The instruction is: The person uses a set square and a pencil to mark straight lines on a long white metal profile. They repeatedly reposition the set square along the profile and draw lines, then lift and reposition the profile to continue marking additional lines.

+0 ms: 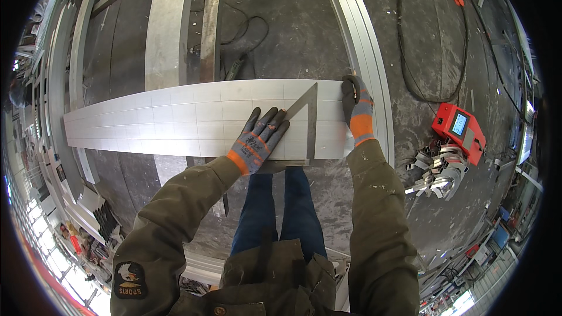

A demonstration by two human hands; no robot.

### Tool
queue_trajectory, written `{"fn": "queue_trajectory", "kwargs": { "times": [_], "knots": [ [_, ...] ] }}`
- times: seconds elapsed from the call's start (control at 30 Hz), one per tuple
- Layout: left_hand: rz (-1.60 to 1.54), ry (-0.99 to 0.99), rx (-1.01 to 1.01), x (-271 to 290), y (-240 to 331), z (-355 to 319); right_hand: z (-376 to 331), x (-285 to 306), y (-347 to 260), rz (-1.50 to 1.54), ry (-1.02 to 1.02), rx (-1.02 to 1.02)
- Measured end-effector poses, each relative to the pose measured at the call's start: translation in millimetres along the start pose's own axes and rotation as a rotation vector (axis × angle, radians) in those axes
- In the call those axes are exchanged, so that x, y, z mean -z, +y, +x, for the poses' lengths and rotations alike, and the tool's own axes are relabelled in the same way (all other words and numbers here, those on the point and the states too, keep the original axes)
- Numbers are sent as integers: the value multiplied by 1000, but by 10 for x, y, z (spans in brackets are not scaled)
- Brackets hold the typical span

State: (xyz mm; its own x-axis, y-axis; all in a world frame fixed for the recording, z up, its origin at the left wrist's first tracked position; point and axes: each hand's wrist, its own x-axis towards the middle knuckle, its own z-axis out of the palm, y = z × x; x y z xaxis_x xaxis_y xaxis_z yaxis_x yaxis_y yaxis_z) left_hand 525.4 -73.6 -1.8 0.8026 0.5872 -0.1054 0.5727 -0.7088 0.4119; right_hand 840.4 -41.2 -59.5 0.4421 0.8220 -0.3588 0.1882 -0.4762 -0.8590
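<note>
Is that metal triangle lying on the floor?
No, the metal set square lies across the silver metal panel, partly hidden by the gloved left hand.

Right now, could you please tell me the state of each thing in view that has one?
Metal panel: lying flat, line-marked
Set square: lying on the panel
Left hand: gloved, laid open at the set square's sloped edge
Right hand: gloved, curled at the panel's right end
Red machine: screen lit
Black cable: loosely looped
Metal offcuts: heaped
</note>
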Motion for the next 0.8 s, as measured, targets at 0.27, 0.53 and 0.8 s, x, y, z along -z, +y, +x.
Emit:
{"fn": "queue_trajectory", "kwargs": {
  "times": [0.27, 0.53, 0.8],
  "knots": [
    [0, -8, 9, 6, 13, 4, 81, -40, 215, 304, 52, 8],
    [23, 13, -10, -42, -13, -6, 64, -59, 334, 147, 135, 73],
    [105, 21, -29, -75, -25, 2, 147, -74, 488, 266, 187, -42]
  ]
}}
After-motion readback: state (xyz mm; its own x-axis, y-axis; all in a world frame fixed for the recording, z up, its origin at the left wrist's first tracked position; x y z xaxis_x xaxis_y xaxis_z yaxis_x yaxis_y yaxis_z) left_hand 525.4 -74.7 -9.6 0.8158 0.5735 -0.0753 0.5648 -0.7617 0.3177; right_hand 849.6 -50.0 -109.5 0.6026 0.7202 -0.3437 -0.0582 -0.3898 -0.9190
